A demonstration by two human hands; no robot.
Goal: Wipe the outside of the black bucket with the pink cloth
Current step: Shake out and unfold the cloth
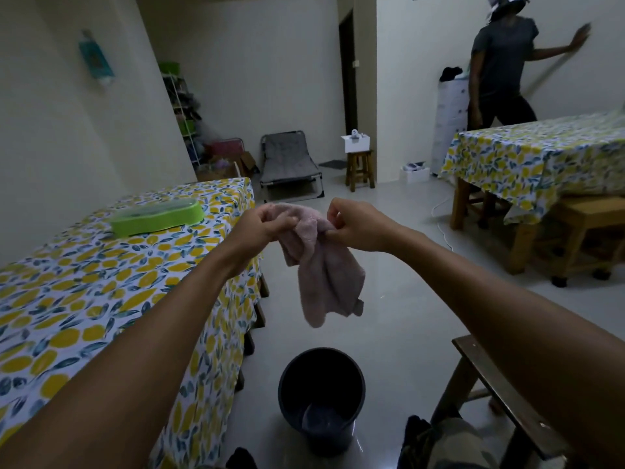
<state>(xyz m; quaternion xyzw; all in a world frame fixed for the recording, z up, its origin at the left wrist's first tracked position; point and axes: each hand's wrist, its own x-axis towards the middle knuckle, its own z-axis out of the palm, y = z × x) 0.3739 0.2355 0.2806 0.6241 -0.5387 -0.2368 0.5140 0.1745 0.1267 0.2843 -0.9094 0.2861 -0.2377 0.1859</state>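
I hold the pink cloth up in front of me with both hands. My left hand grips its upper left corner and my right hand pinches the upper right part, so the cloth hangs down crumpled between them. The black bucket stands upright on the pale floor directly below the cloth, well apart from it, with its open mouth facing up and a little water showing at the bottom.
A table with a lemon-print cloth is at my left, carrying a green box. A dark wooden bench is at my right. Another person stands at the far right behind a second lemon-print table.
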